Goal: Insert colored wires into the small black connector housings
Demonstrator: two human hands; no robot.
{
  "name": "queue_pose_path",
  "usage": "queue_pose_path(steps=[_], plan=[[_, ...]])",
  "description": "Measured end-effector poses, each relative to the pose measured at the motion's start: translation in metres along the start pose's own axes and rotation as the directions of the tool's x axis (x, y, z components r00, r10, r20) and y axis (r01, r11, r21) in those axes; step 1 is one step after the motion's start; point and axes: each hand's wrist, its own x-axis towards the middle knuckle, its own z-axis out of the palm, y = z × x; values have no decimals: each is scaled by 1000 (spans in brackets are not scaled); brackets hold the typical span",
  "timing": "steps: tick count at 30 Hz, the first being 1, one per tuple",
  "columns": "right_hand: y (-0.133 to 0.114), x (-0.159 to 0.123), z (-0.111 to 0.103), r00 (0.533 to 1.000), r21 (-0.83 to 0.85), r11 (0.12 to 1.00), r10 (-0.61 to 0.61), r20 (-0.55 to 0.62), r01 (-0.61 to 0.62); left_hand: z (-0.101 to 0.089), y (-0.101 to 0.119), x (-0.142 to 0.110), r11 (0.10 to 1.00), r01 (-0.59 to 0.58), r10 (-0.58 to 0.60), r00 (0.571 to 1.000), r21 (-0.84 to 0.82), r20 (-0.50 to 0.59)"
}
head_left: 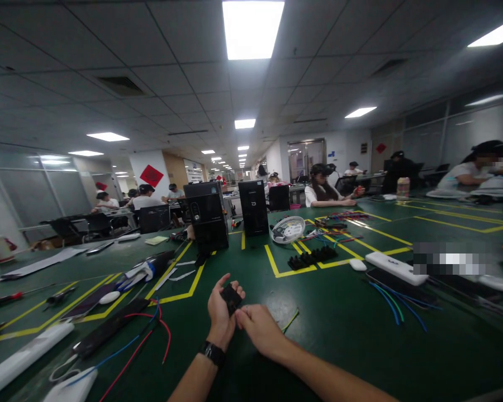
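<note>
A small black block sits in the palm of a worker's left hand, its fingers curled around the piece in a firm grip above a green counter. The right hand meets it at the block's near edge, thumb and fingers drawn together; whether that grip grasps anything cannot be made out. A green-and-yellow wire shows just beyond the right hand, and a black wristband circles the left wrist. To the left of the grip, red wire trails over the counter near a long black object, with a red-handled screwdriver farther out. To the right of it, blue and green wires fan out near a long white device. Beyond the grip lie a row of black parts and a white basket, with two black computer towers standing upright behind the left hand. Farther off, a co-worker in a dark cap sits at the counter's far side.
</note>
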Motion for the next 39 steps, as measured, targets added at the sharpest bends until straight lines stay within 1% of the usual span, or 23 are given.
queue_pose_path(steps=[2,4,6,8,10,12,14,17,18,19,20,21,23,25,27,29,30,32,34,35,36,37,39], plan=[[-6,2,-11,999,18,999,43,18,-43,0,3,-1,983,-118,108,991,139,79],[-7,1,-17,998,11,998,60,12,-60,3,4,-2,966,-175,155,981,189,115],[-4,-3,-14,999,-23,999,31,-16,-31,6,1,-3,987,-112,105,992,112,68],[3,-7,-3,999,-88,996,-11,-43,7,8,-3,-3,1000,17,-17,1000,-17,2],[9,-10,8,998,-144,989,-31,-62,22,7,-6,-3,987,113,-119,992,-110,-51],[10,-9,13,997,-145,989,-29,-65,19,5,-6,-2,982,136,-148,985,-128,-85],[6,-5,9,999,-91,996,6,-48,-10,4,-2,-1,995,81,-86,993,-55,-85],[-4,2,-7,995,13,995,104,7,-104,4,3,-2,984,-91,85,995,150,41],[-6,3,-12,992,34,991,125,19,-126,4,4,-2,972,-141,127,988,186,84],[-7,4,-15,991,40,991,129,21,-129,6,4,-2,969,-161,144,984,187,102],[-7,3,-15,994,30,993,112,10,-112,7,3,-3,977,-144,131,987,156,89],[-5,1,-13,997,3,997,81,-12,-81,8,2,-3,990,-96,91,994,105,53],[1,-5,-4,999,-77,997,10,-51,-14,9,-3,-2,999,47,-46,997,5,-54],[8,-11,9,997,-146,989,-29,-77,18,8,-6,-1,986,160,-164,973,-38,-160],[10,-13,17,995,-176,984,-42,-92,26,7,-7,1,981,194,-196,957,-30,-216],[8,-12,18,994,-167,986,-46,-102,29,6,-5,1,987,161,-153,964,17,-218],[6,-9,15,994,-148,989,-37,-99,22,5,-2,1,991,114,-98,976,71,-194],[1,-4,6,997,-91,996,9,-83,-17,3,3,1,973,-37,58,994,227,-90],[-3,1,-3,995,-36,997,70,-73,-73,2,6,1,920,-200,197,979,337,44],[-4,2,-5,993,-20,996,91,-73,-92,3,6,1,905,-240,226,971,350,82],[-5,2,-6,992,-14,995,95,-77,-97,3,5,1,912,-242,226,970,332,87],[-5,2,-5,993,-15,996,84,-82,-86,4,3,1,934,-206,197,978,291,63],[-5,-2,1,995,-46,998,48,-92,-53,7,-2,0,980,-71,80,996,185,-38]])
